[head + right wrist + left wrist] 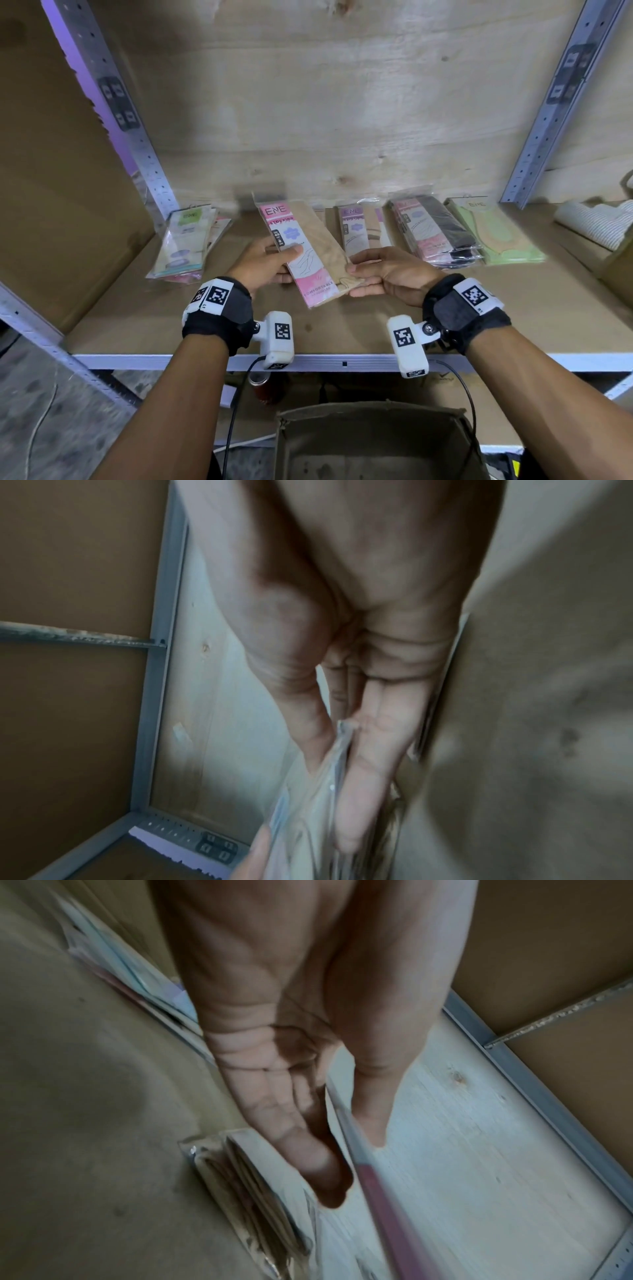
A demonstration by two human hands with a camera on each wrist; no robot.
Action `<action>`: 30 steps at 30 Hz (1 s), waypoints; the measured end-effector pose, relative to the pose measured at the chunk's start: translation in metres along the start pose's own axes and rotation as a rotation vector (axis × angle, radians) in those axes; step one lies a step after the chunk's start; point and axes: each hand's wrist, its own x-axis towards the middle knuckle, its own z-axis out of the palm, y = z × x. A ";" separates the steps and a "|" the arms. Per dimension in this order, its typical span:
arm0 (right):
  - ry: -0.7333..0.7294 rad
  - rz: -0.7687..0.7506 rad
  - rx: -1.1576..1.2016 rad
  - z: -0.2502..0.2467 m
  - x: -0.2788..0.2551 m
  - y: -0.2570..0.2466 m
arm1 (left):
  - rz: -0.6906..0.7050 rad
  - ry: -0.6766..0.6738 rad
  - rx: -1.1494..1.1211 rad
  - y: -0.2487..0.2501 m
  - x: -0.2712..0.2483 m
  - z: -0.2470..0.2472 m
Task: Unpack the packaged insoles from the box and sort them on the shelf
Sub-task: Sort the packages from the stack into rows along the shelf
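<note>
Plywood-backed shelf; pink packet above it, pinched between left hand and right hand; sorted piles beyond fingertips.

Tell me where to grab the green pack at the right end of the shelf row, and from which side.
Take the green pack by its near short edge, coming from the shelf front. It lies flat, lengthwise front to back, so that edge faces you. Its left side is tucked under the dark stack; the right side looks free as an alternative.

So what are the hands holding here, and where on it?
One pink packet: left hand pinches its left edge, right hand its lower right edge, above the shelf.
</note>
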 end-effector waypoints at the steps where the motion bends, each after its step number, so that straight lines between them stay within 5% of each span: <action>1: 0.023 -0.023 0.030 -0.001 0.001 0.000 | -0.034 -0.033 -0.029 0.001 -0.002 0.002; 5: 0.103 -0.121 0.095 -0.006 0.007 0.001 | -0.148 -0.286 -0.118 -0.001 -0.008 0.011; 8: 0.142 -0.138 0.092 -0.008 0.009 0.003 | -0.116 -0.334 -0.088 -0.004 -0.007 0.014; 19: 0.238 -0.115 -0.110 0.001 0.014 0.000 | -0.084 -0.115 0.074 -0.012 0.009 0.012; 30: 0.331 -0.045 -0.568 0.035 0.068 -0.027 | -0.056 0.199 0.203 -0.019 0.036 -0.012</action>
